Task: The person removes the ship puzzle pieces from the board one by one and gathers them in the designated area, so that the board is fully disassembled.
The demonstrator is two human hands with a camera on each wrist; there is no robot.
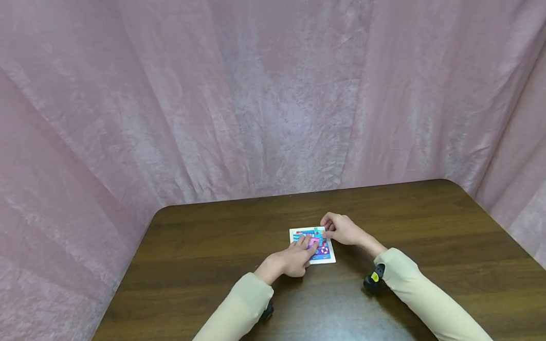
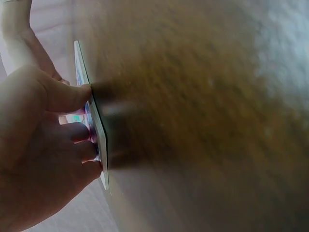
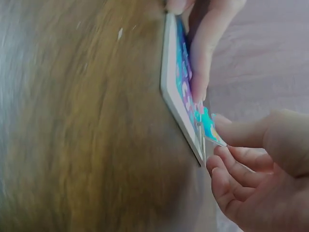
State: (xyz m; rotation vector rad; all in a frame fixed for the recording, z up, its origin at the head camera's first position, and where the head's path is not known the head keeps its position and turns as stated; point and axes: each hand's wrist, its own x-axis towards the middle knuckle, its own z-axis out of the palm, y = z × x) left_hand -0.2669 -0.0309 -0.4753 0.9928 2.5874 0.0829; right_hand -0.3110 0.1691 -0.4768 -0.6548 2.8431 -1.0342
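A small square board with a white border (image 1: pixel 324 261) and a bright blue, purple and pink picture lies flat on the table. My left hand (image 1: pixel 293 258) rests on the picture with its fingers spread, and in the left wrist view its thumb (image 2: pixel 79 96) touches the board's near edge. At the far right corner, my right hand (image 1: pixel 345 231) pinches a thin cyan puzzle piece (image 3: pixel 208 126) between thumb and fingers. That piece is tilted up from the board's surface; whether its lower edge still touches the board I cannot tell. Left-hand fingers cover the middle of the picture.
The dark brown wooden table (image 1: pixel 203 246) extends on all sides of the board. A pink velvet curtain (image 1: pixel 269 98) hangs behind its far edge. Black wrist devices (image 1: pixel 373 281) sit under both pale sleeves.
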